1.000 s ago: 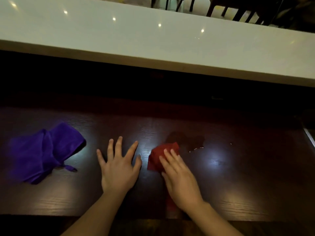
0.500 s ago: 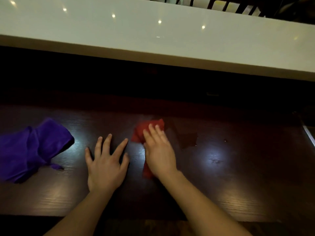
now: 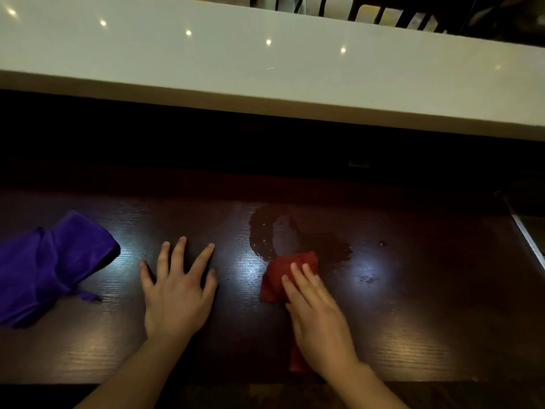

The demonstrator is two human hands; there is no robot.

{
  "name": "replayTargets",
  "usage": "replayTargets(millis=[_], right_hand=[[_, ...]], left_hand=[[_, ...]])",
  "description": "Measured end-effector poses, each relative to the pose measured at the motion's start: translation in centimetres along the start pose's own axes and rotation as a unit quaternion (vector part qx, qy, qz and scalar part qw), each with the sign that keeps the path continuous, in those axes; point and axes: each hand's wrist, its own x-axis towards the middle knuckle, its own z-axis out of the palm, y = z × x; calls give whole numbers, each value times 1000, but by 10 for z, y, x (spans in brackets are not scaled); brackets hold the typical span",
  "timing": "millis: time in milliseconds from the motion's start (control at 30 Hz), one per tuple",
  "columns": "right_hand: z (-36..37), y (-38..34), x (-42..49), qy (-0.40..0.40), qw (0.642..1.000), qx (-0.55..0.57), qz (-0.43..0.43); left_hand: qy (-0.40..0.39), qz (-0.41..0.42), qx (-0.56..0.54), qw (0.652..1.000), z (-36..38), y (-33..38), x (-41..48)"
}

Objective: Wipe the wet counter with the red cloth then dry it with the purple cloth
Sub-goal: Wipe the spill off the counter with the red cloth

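Observation:
The red cloth lies bunched on the dark wooden counter, a little right of centre. My right hand presses flat on top of it, fingers pointing away from me, with part of the cloth hidden under the palm. A wet smear glistens just beyond the cloth. My left hand rests palm down on the counter with fingers spread, holding nothing. The purple cloth lies crumpled at the far left, apart from both hands.
A raised white countertop runs across the back, above a dark gap. Chair legs show beyond it. A metal strip marks the counter's right end. The counter's near edge lies just below my wrists.
My right hand slid the red cloth left and away from me, then back right and nearer, leaving a curved wet streak. The left hand and purple cloth stayed put.

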Motion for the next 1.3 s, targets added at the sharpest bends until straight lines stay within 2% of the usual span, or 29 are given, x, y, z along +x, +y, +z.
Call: replayTargets(millis=[67, 100, 233, 333, 400, 467, 533, 567, 633, 733, 800, 867, 967, 1067, 1100, 1233, 1300], right_hand=[[-6, 17, 0, -10, 999, -6, -34], [-9, 30, 3, 3, 1000, -3, -14], [-21, 65, 40, 75, 982, 16, 172], [-20, 59, 76, 89, 971, 38, 220], [-14, 43, 76, 73, 982, 40, 169], [-8, 28, 51, 32, 996, 38, 69], [-6, 29, 22, -5, 1000, 13, -15], [-9, 37, 17, -4, 1000, 6, -30], [-15, 57, 26, 29, 999, 11, 20], [-20, 70, 76, 70, 982, 24, 172], [-16, 62, 108, 64, 975, 24, 211], [-8, 44, 116, 38, 985, 15, 167], [-3, 22, 79, 0, 1000, 3, 27], [-10, 37, 44, -28, 998, -19, -60], [-14, 48, 47, -17, 999, -18, -46], [-16, 62, 107, 37, 990, 14, 137], [-9, 50, 138, 38, 986, 12, 162]], left_hand=[[1, 0, 0, 1000, 0, -1, 0], [1, 0, 1, 1000, 0, -1, 0], [3, 0, 1, 1000, -1, 0, 0], [-2, -4, 1, 1000, -1, 0, 0], [-3, -2, 1, 1000, -1, 0, 0], [-1, -2, 2, 1000, -1, -1, 0], [-4, -1, 1, 1000, 0, -1, 0], [-3, -1, 0, 1000, 0, -1, 0], [-2, -2, -2, 1000, 0, -1, 1], [-7, -6, -6, 1000, -3, 1, 1], [-14, -7, -5, 1000, -4, 1, 0], [-16, -9, -6, 1000, -4, 2, 1], [-16, -9, -6, 1000, -4, 1, 1], [-15, -8, -7, 1000, -2, -1, 1], [-14, -8, -8, 1000, -1, -1, 1], [-13, -6, -4, 1000, -1, 0, 1], [-11, -6, -2, 1000, -1, 1, 1]])
